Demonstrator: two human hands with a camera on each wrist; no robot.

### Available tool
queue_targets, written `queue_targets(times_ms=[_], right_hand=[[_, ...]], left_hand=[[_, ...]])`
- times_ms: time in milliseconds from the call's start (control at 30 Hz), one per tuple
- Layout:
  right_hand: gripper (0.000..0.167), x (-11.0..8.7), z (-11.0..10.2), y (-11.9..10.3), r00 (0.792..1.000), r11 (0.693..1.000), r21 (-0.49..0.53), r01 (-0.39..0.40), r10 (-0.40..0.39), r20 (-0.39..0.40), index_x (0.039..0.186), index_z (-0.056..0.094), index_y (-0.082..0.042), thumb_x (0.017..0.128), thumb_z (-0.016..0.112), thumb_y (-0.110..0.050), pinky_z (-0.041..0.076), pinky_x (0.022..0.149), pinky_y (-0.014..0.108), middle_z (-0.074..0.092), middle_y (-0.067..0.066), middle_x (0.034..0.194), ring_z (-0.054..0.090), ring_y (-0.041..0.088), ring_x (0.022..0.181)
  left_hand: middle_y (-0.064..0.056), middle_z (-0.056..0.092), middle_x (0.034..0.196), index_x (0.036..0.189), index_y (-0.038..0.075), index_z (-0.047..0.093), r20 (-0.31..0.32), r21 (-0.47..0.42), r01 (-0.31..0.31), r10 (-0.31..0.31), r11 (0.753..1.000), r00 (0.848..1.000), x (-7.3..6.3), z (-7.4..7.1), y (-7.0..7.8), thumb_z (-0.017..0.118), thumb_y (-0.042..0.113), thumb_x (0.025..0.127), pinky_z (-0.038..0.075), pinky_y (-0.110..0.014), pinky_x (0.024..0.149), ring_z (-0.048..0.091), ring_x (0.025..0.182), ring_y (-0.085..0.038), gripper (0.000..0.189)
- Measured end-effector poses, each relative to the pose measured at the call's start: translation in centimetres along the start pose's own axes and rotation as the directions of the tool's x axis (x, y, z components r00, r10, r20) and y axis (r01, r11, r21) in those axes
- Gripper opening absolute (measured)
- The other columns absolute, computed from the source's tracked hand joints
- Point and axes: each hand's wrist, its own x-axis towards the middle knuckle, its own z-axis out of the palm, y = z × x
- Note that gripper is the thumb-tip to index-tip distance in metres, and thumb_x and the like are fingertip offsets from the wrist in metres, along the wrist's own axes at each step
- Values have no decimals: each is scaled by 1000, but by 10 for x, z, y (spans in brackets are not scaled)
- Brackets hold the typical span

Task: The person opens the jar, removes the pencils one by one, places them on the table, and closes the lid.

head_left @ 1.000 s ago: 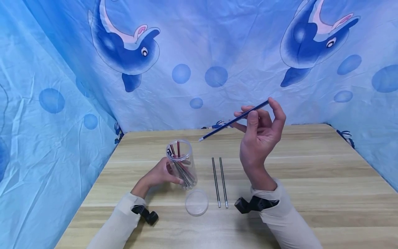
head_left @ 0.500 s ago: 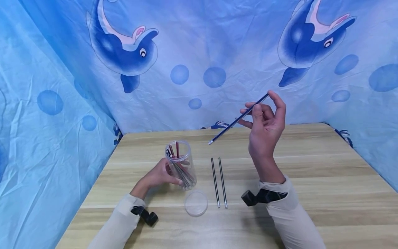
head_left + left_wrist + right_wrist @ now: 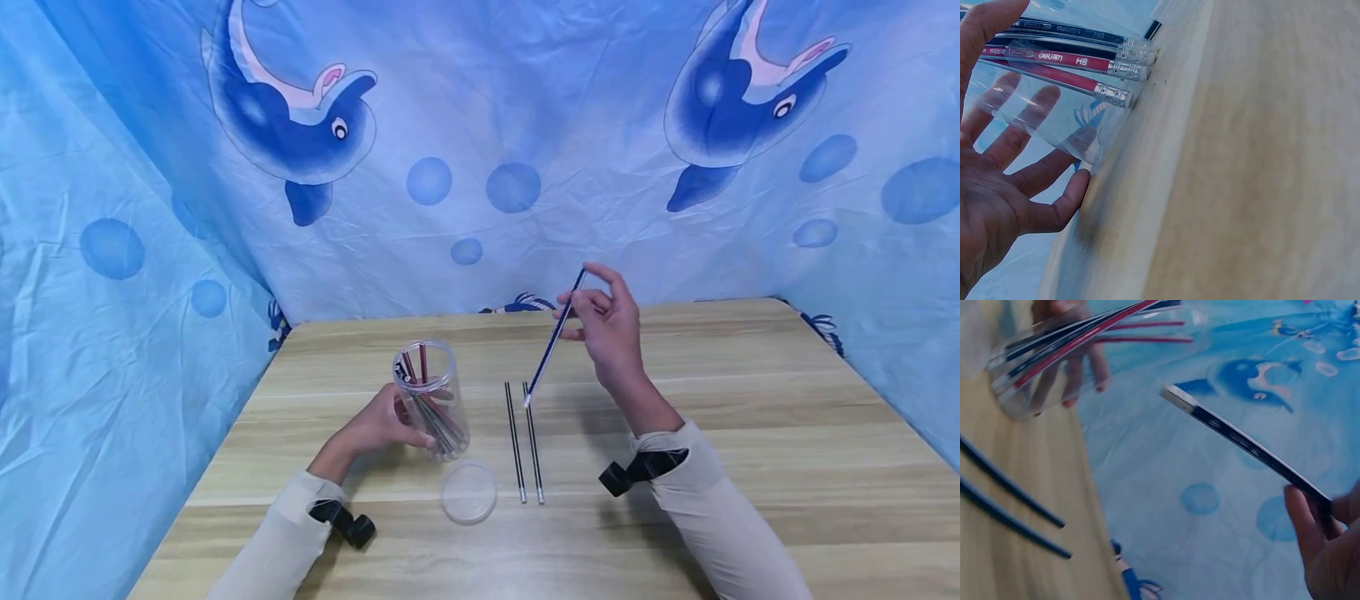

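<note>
In the head view, my left hand (image 3: 377,423) grips a clear plastic jar (image 3: 456,404) from its left side. Inside the jar stand several dark and red pencils; the left wrist view shows their silver ferrules and white erasers at the bottom, with "HB" on a red pencil (image 3: 1075,59). My right hand (image 3: 617,340) pinches a dark blue pencil (image 3: 557,340) between thumb and fingers, its eraser end slanting down. That end appears over the top of the right one of two dark pencils (image 3: 513,442) lying side by side; whether it touches cannot be told.
A round clear lid (image 3: 468,492) lies on the wooden table (image 3: 750,433) in front of the jar, left of the lying pencils. Behind and beside the table hangs a blue curtain (image 3: 480,100) printed with dolphins.
My right hand first rises slightly, then comes down and to the left, and the pencil in it turns steeper, its eraser end now lower. The left hand keeps its grip on the jar.
</note>
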Motion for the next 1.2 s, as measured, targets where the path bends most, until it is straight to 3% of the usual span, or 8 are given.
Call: queue_targets(times_ms=[100,200,300,400,500,633,833,1200], right_hand=[[41,0,-8,15,969,984,-125,-129,152,197,141,48,-13,101,54,-4,60,65,38,69,21,104,70,25,85],[41,2,-16,26,871,942,-275,-190,291,395,142,47,-11,102,52,-3,60,66,41,70,22,103,69,30,89],[41,5,-23,32,775,901,-388,-195,384,503,143,47,-10,103,51,-2,59,66,46,69,23,103,67,35,93],[40,9,-28,35,728,876,-440,-195,430,533,142,47,-9,103,50,-1,59,65,47,68,27,105,65,42,97],[39,12,-31,39,720,868,-451,-208,448,530,140,47,-8,102,49,1,59,64,44,67,29,106,63,47,100],[38,10,-34,51,728,865,-450,-221,454,514,140,47,-6,102,50,0,59,64,43,66,32,106,63,48,101],[36,7,-37,61,745,853,-467,-234,466,478,137,47,-4,102,50,2,60,64,44,66,33,105,67,41,89],[35,5,-40,82,743,805,-514,-298,533,405,133,41,8,100,51,5,59,65,40,69,28,99,69,25,74]], left_hand=[[-10,67,124,132,6,59,3,-3,0,0,1000,1000,0,0,0,88,4,68,45,-33,102,62,114,-28,70],[-9,67,125,132,8,59,4,3,11,-11,1000,1000,1,0,0,89,4,68,45,-34,102,62,115,-28,71],[-8,67,125,133,8,57,2,12,18,-18,1000,1000,5,0,2,89,4,68,45,-35,102,62,115,-28,72],[-9,66,125,133,7,57,1,27,13,-13,1000,1000,9,-3,4,89,5,68,45,-36,102,61,115,-28,72],[-11,67,124,131,5,58,-6,36,5,-5,999,1000,10,-5,5,89,4,68,45,-35,102,62,114,-27,71],[-14,67,123,131,2,57,-3,30,2,-2,1000,1000,4,-4,2,88,3,68,45,-33,101,62,113,-26,70],[-13,67,124,132,3,57,-6,26,21,-21,999,1000,1,-1,1,89,3,68,45,-32,101,62,113,-26,71],[-11,66,126,133,4,57,12,2,11,-11,1000,1000,3,-2,1,88,3,69,45,-33,102,62,115,-26,72]])
